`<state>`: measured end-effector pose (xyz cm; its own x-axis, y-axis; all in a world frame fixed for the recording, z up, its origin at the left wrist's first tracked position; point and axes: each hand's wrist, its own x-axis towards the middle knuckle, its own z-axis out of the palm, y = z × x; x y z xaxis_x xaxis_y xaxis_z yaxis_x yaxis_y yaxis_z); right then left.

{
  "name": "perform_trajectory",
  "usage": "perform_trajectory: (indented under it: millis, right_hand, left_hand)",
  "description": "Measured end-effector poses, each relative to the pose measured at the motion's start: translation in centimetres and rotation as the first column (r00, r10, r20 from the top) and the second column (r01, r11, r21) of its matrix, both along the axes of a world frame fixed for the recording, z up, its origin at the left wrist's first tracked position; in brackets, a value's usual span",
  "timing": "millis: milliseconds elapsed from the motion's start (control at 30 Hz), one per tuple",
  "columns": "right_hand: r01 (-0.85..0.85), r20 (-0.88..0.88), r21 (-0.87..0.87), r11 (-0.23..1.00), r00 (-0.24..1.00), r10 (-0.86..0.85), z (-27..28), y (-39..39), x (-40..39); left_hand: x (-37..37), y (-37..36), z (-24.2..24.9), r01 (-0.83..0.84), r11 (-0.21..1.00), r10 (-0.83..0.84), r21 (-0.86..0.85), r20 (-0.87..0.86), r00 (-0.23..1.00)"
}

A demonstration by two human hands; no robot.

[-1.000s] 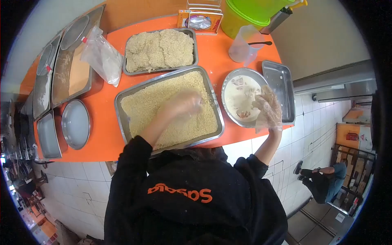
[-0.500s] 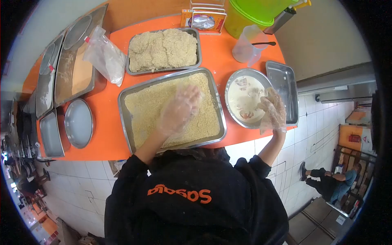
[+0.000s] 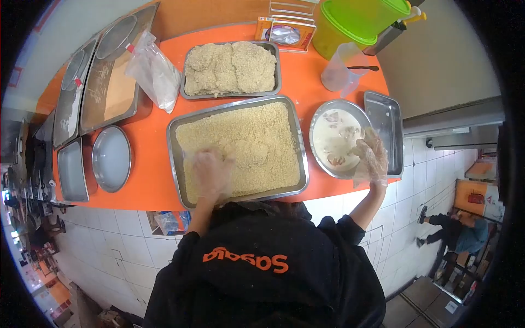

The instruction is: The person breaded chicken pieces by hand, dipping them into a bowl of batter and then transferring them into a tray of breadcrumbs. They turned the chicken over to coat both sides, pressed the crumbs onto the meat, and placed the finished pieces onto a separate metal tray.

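Observation:
My left hand (image 3: 213,170), in a clear plastic glove, is low over the left front part of a metal tray (image 3: 304,158) of pale breadcrumbs (image 3: 219,128). Motion smears its fingers. Just right of it, a crumb-covered piece (image 3: 254,153) shows as a low mound. My right hand (image 3: 373,159), also gloved and smeared with batter, hovers at the right rim of a round metal bowl (image 3: 317,156). Its fingers are loosely bent and apart, with nothing visible in them. Pieces of what looks like raw meat (image 3: 335,159) lie partly sunk in the bowl's white batter (image 3: 328,136).
Behind stands a tray of stacked breaded pieces (image 3: 229,68). A plastic bag of white powder (image 3: 156,76) lies beside flour trays (image 3: 109,93) at left. An oblong metal tray (image 3: 387,117) and clear jug (image 3: 342,71) stand right. Another person (image 3: 456,232) sits far right.
My left hand has moved left and toward me across the breadcrumbs, uncovering the coated mound. My right hand stays by the bowl. The whole view has shifted slightly.

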<state>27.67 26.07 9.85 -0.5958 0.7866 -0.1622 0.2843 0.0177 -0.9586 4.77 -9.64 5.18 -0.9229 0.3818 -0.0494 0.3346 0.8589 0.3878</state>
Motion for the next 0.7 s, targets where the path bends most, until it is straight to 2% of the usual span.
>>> perform_trajectory:
  millis: [33,133,233,333,433,533,600,633,667,700]
  right_hand:
    - [-0.008,0.003,0.007,1.000,1.000,0.008,-0.1,0.0,0.0]
    - [-0.031,0.000,0.003,1.000,1.000,0.031,-0.3,0.0,0.0]
    - [-0.039,0.005,-0.001,0.999,0.999,0.039,0.2,-0.2,-0.3]
    - [-0.019,0.058,0.047,0.999,0.998,0.016,1.2,-1.4,-0.5]
    - [-0.008,0.041,0.043,0.999,0.999,0.006,1.5,-2.2,-0.2]
    - [-0.028,0.022,0.099,0.995,0.999,0.026,0.6,-1.7,0.6]
    - [-0.042,0.006,0.113,0.993,0.999,0.042,0.5,-1.7,0.9]
    - [-0.085,-0.013,0.206,0.975,0.996,0.089,0.2,-1.6,1.3]
    - [-0.123,-0.029,0.299,0.946,0.990,0.138,-0.2,-1.4,1.7]
    - [-0.112,-0.037,0.294,0.949,0.991,0.129,-0.1,-1.7,1.5]
  left_hand:
    - [0.2,-0.1,-0.7,0.017,1.000,-0.016,-0.016,0.062,0.998]
    - [-0.3,0.1,-2.7,0.028,0.978,-0.099,0.208,0.336,0.937]
    - [0.0,1.1,-3.0,-0.116,0.955,0.003,0.271,0.383,0.924]
    - [0.4,1.7,-0.5,-0.103,0.876,-0.051,0.472,0.302,0.952]
    - [-1.4,2.2,5.0,0.249,0.830,-0.414,0.500,0.252,0.875]
    - [-3.9,4.0,8.7,0.512,0.790,-0.603,0.337,0.275,0.749]
    - [-5.3,4.8,10.2,0.586,0.773,-0.635,0.244,0.278,0.721]
    - [-6.1,5.0,11.0,0.618,0.762,-0.647,0.194,0.284,0.708]
    - [-7.0,5.1,12.1,0.632,0.738,-0.675,0.239,0.253,0.693]
    - [-7.9,5.2,13.5,0.645,0.710,-0.702,0.281,0.221,0.677]
